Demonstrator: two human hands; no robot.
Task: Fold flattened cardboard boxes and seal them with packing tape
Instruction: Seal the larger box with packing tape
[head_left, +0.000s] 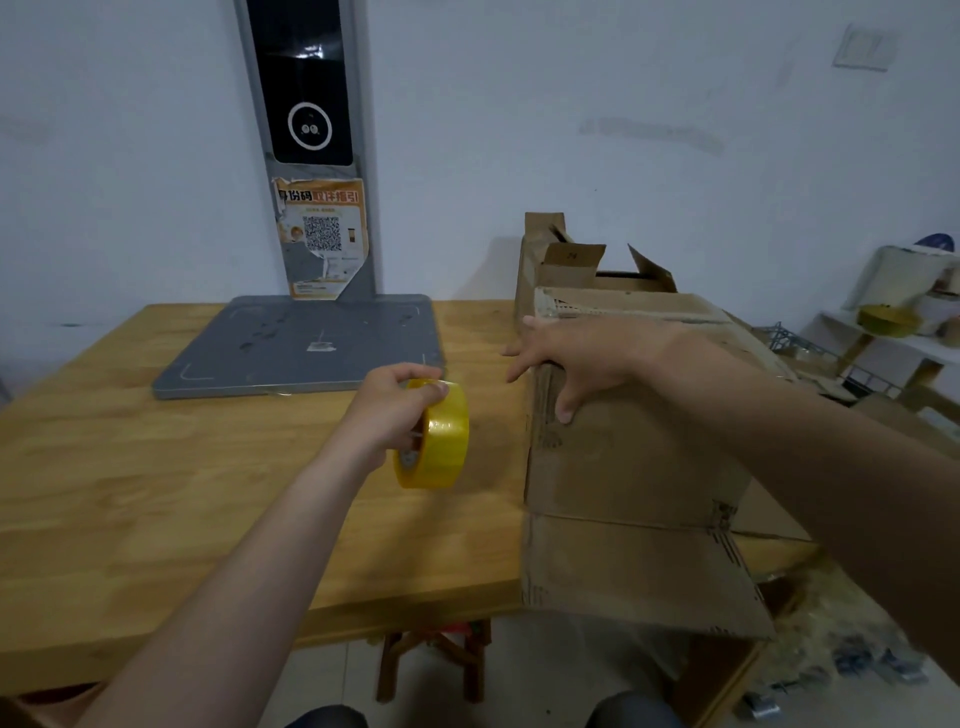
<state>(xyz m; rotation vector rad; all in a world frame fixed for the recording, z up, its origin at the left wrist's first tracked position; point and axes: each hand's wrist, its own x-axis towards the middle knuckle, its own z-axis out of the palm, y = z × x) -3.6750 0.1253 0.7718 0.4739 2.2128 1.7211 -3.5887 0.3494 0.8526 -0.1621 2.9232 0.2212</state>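
One scuffed cardboard box (623, 467) lies near a glossy yellow tape roll (442, 436).

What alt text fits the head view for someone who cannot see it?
The left hand grips a yellow tape roll over a wooden table, while the right hand lies spread on the top edge of a cardboard box at the table's right end. A grey stand sits at the back.
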